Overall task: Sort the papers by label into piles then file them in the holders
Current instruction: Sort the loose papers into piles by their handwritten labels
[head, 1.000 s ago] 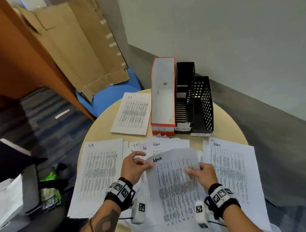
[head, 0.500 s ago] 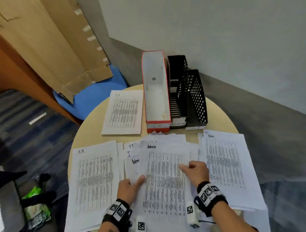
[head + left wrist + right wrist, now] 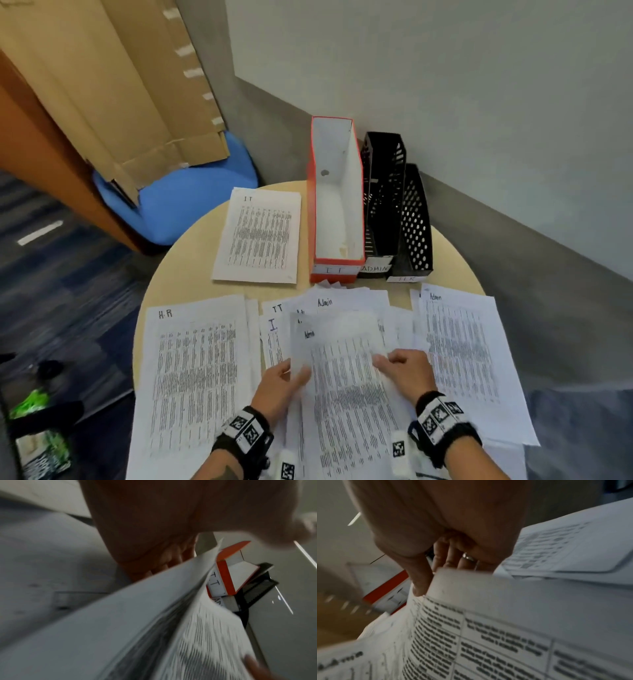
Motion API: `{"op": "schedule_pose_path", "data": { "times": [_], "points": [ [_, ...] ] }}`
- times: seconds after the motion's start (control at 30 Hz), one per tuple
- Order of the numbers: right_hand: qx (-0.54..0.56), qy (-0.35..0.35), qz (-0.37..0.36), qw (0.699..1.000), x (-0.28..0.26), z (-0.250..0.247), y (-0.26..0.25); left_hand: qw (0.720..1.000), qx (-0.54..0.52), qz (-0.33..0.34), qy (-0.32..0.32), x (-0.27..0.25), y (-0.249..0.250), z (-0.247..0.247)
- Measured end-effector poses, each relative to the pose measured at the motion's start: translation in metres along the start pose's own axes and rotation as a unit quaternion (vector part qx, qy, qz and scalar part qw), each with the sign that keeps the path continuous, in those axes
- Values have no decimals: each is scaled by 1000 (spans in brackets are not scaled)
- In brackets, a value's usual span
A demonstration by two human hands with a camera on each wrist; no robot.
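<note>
A printed sheet labelled Admin [image 3: 346,383] is lifted, blurred, over the mixed middle stack [image 3: 342,301]. My left hand [image 3: 294,373] pinches its left edge, and my right hand [image 3: 387,359] grips its right edge. In the right wrist view the thumb of my right hand [image 3: 433,574] lies on top of the sheet [image 3: 488,635] with the fingers behind it. In the left wrist view the fingers [image 3: 164,561] sit behind the raised sheet [image 3: 145,615]. An H.R pile [image 3: 195,377] lies left, an IT pile [image 3: 260,236] at the back, an Admin pile [image 3: 462,359] right.
Three holders stand at the back of the round table [image 3: 185,274]: a red-and-white one marked IT [image 3: 337,205], a black one marked ADMIN [image 3: 383,205], a shorter black one [image 3: 416,222]. A blue seat [image 3: 178,202] and cardboard [image 3: 120,102] stand beyond the table's left edge.
Half a second ago both hands lay on the Admin sheet on the middle stack. Now they hold its two side edges and it is raised off the stack.
</note>
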State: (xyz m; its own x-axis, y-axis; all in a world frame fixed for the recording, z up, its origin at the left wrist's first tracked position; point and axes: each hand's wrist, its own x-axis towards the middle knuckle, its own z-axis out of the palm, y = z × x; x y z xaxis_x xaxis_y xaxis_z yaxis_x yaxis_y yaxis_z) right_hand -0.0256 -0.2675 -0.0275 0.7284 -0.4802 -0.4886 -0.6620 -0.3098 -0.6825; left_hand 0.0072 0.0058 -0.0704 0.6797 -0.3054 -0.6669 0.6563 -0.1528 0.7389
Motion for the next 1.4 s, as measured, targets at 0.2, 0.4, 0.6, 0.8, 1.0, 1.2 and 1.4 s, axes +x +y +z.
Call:
{"op": "schedule_pose_path", "data": {
  "times": [0.2, 0.4, 0.6, 0.8, 1.0, 1.2, 1.4],
  "points": [
    [-52, 69, 20, 996, 47, 15, -8, 983, 59, 38, 169, -20, -27, -1],
    [-108, 79, 16, 991, 61, 11, -12, 981, 85, 49, 168, -45, -33, -2],
    [-38, 38, -97, 994, 52, -22, 4, 975, 128, 128, 127, -48, -14, 22],
    [-36, -209, -109, 971, 19, -67, 2, 979, 60, 146, 131, -28, 10, 47],
    [151, -148, -19, 977, 41, -63, 12, 977, 38, 153, 142, -31, 10, 43],
    [-156, -98, -16, 983, 69, -19, -1, 983, -66, 114, 129, -55, -16, -3],
    [-153, -2, -57, 987, 72, -4, -1, 988, -22, 113, 107, -73, -6, 0]
  ]
}}
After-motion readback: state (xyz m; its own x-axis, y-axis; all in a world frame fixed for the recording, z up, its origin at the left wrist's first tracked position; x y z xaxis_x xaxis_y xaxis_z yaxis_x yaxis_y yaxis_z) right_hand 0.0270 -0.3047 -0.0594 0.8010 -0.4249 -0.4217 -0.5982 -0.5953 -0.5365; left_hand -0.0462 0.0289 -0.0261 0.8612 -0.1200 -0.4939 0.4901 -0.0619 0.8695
